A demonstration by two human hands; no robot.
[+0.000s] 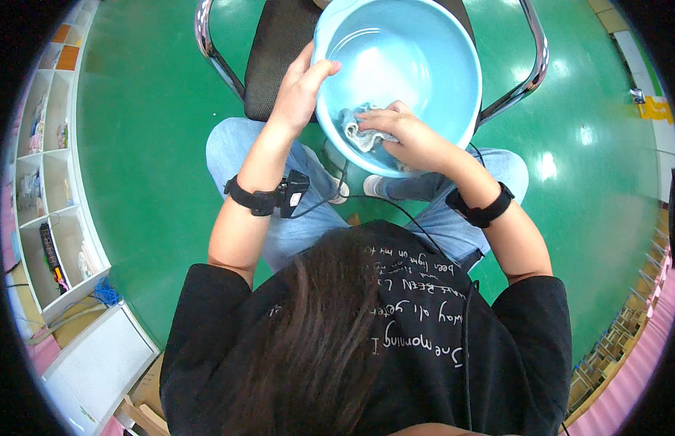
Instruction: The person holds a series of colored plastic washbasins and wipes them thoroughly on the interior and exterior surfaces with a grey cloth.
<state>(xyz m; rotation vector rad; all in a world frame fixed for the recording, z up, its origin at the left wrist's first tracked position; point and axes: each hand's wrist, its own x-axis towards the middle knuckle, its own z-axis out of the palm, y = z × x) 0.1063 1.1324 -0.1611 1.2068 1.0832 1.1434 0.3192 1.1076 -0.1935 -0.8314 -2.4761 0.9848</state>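
Note:
A light blue plastic basin (381,73) rests tilted toward me on the dark seat of a chair. My left hand (299,91) grips its left rim, thumb over the edge and fingers outside. Inside the basin, my right hand (410,134) presses a crumpled grey-and-white cloth (363,131) against the near wall. The fingers of that hand are bent over the cloth and partly hide it. Glossy reflections show on the basin's bottom.
The chair (268,65) has curved chrome arms (533,65) on both sides. A black cable (395,207) runs between my wrist straps across my lap. White shelves (50,182) with small items line the left, over a green floor (148,131). Several stools (606,356) stand far right.

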